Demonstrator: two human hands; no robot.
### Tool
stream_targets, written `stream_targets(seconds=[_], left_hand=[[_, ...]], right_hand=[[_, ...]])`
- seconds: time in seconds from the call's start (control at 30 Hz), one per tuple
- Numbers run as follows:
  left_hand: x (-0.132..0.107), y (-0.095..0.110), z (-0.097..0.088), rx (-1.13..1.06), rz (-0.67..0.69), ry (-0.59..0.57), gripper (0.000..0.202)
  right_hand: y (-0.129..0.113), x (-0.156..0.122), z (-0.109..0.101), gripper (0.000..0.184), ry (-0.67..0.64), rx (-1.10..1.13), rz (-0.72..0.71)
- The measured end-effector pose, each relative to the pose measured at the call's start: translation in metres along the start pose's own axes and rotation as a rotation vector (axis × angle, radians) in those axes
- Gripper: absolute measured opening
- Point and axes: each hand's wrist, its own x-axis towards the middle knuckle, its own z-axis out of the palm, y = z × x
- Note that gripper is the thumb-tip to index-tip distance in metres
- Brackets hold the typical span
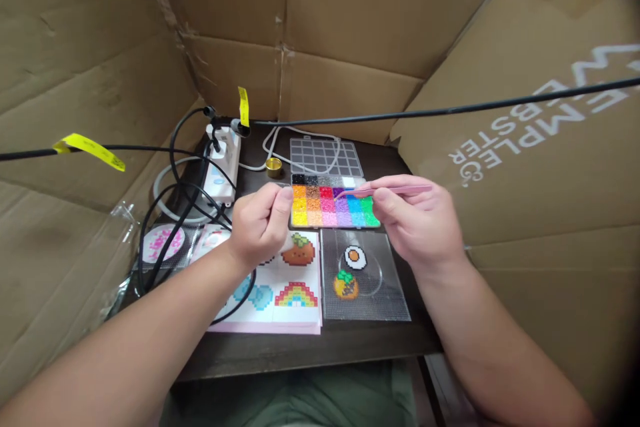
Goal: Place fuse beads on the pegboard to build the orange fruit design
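Observation:
Pink tweezers (400, 189) are pinched in my right hand (425, 220). Their tips point left, over the red and purple part of a bead box (334, 225) with many coloured compartments. My left hand (263, 220) is closed in a fist beside the box's left edge, and what it holds, if anything, is hidden. In front of the box lies a clear pegboard (387, 303) bearing a fried-egg bead figure (355, 257) and an orange bead figure (346, 285) with a green top, its lower right part patchy. Left of the board is a printed pattern sheet (296, 320), partly covered by my left hand and arm.
Behind the box stands its gridded clear lid (327, 155), with a small gold tin (273, 167) nearby. A white power strip (223, 167) and looping black cables (175, 187) fill the left side. One cable (380, 118) stretches across the view. Cardboard walls (350, 13) enclose the table.

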Motion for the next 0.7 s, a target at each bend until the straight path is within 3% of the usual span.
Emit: stream_targets(seconds=[0.13, 0.33, 0.57, 0.7], left_hand=[[0.001, 0.000, 0.001, -0.013, -0.003, 0.036, 0.034], [0.004, 0.003, 0.002, -0.081, -0.060, 0.036, 0.042], [0.004, 0.001, 0.004, -0.049, 0.060, 0.078, 0.038], [0.003, 0.000, 0.005, -0.082, 0.007, 0.059, 0.041]], right_hand=[[-0.002, -0.044, -0.019, 0.007, 0.049, -0.036, -0.019], [0.030, -0.114, -0.039, 0.007, 0.092, -0.218, 0.103], [0.039, -0.131, -0.032, 0.013, 0.018, -0.354, 0.044], [0.043, -0.132, -0.030, 0.016, 0.041, -0.348, 0.035]])
